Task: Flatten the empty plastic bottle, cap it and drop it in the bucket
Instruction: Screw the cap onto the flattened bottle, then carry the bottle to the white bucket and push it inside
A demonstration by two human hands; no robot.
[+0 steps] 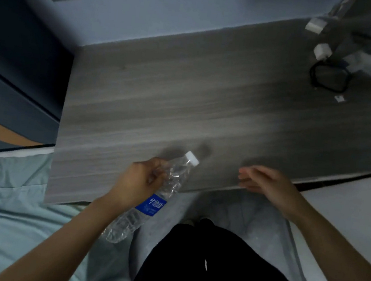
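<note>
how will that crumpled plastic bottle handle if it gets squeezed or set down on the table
The bottle looks empty and already crinkled, so it is probably very light and gives easily under the left hand. With the white cap on, trapped air may resist further flattening. Its dented sides likely make it roll less on the table.

Blurred clutter (360, 61), table's far right corner

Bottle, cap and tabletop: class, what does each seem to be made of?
Bottle: thin clear plastic, glossy; it is crinkled and glints. Cap: white opaque plastic, probably, matte. Tabletop: grey wood-grain surface with streaky lines, likely laminate, though real wood is possible.
</note>
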